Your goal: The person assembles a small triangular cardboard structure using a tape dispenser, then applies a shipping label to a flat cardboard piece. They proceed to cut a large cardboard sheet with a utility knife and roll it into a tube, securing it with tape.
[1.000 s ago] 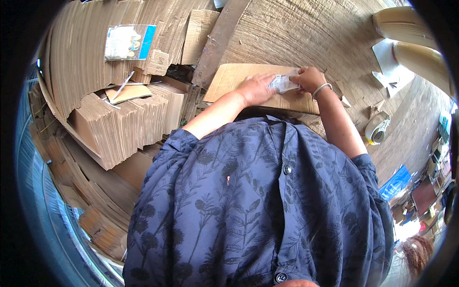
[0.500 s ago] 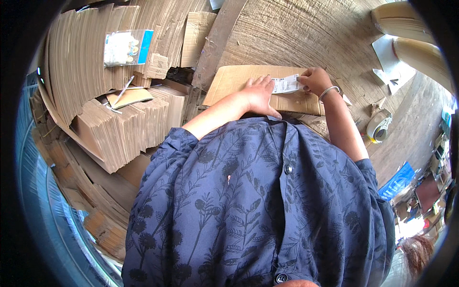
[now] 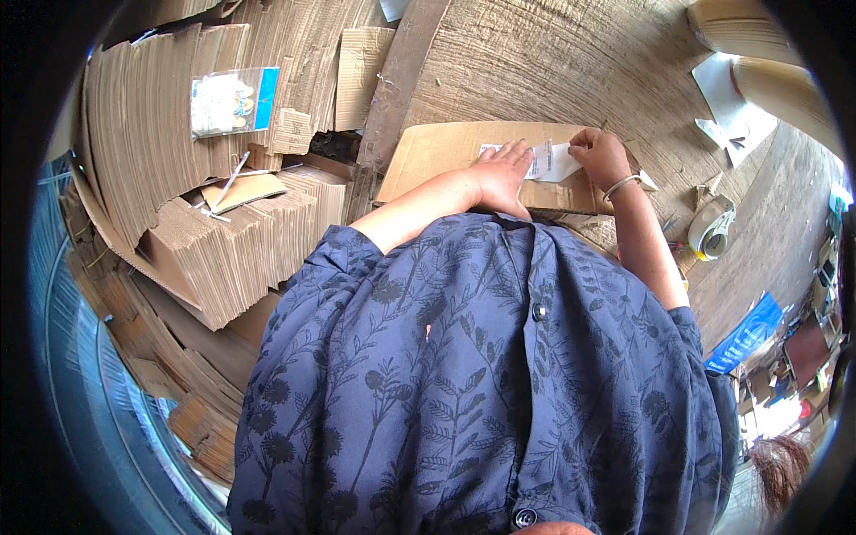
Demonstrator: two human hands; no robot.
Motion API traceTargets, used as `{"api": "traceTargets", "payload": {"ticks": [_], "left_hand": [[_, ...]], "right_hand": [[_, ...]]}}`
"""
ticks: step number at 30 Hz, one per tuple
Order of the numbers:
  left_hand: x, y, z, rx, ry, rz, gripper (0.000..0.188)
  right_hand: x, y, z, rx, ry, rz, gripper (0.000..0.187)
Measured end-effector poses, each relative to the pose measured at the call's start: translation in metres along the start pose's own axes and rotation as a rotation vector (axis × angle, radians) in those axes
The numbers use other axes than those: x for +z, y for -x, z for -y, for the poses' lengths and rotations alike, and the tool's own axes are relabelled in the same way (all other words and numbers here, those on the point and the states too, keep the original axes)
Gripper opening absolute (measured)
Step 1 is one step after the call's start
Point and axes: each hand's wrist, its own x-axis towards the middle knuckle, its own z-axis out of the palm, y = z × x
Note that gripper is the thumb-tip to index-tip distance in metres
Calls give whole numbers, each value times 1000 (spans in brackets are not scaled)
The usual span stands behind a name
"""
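Note:
A flat brown cardboard box point(image 3: 428, 152) lies on the wooden table in front of me. On it is a white printed label point(image 3: 542, 160), partly under my left hand. My left hand point(image 3: 502, 180) rests flat across the label with its fingers stretched out. At the label's right end a blank white paper point(image 3: 562, 164) shows, which looks like its backing. My right hand point(image 3: 603, 160) pinches the edge of this paper between thumb and fingers, near the box's right side. Whether the paper is still joined to the label under the left fingers is hidden.
Tall stacks of cardboard sheets point(image 3: 143, 116) stand to the left, with a clear plastic packet point(image 3: 234, 101) on them. A tape roll point(image 3: 711, 227) sits right of my right forearm. Paper scraps point(image 3: 736, 111) lie at the far right, below brown rolls point(image 3: 776, 85).
My left hand has slid slightly right over the label. The right hand has moved a little right, and blank white paper now shows where print showed before.

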Motion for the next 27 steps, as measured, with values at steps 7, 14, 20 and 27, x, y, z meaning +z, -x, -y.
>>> {"api": "traceTargets", "payload": {"ticks": [7, 14, 20, 27], "left_hand": [[14, -17, -4, 5, -16, -57, 106], [4, -13, -9, 0, 18, -24, 112], [-6, -14, -22, -39, -39, 66, 108], [1, -25, -16, 192, -84, 26, 94]], "right_hand": [[2, 4, -9, -18, -63, -49, 20], [-8, 4, -36, 37, -94, -134, 22], [-14, 27, -85, 138, -282, -457, 20], [24, 62, -73, 0, -661, -562, 16]]}}
